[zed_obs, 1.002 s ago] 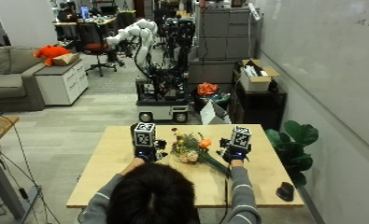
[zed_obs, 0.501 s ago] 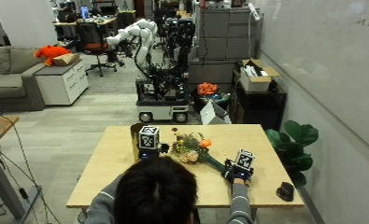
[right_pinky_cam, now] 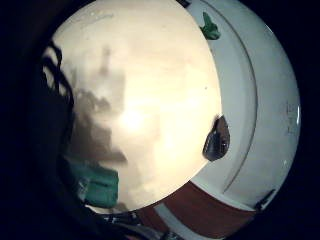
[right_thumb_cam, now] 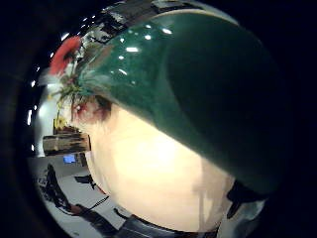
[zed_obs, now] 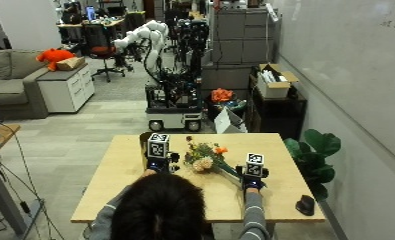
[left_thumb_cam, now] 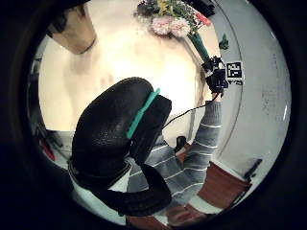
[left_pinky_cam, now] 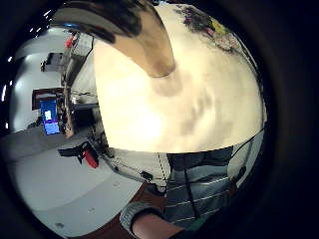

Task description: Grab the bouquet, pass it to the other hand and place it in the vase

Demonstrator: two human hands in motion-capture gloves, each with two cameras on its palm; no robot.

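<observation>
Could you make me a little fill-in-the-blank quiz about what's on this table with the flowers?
1. The bouquet lies on the wooden ___.
2. Its green wrapped stems point toward the person's ___ hand.
3. The brown vase stands beside the ___ hand.
4. The small dark object lies near the table edge on the person's ___ side.

Missing words: table; right; left; right

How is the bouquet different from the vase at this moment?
The bouquet lies on its side on the table; the vase stands upright. The bouquet is pink, orange and yellow flowers with a green wrap; the vase is plain brown. The right hand grips the bouquet's stem end; the vase stands unheld beside the left hand. Both are on the same table.
</observation>
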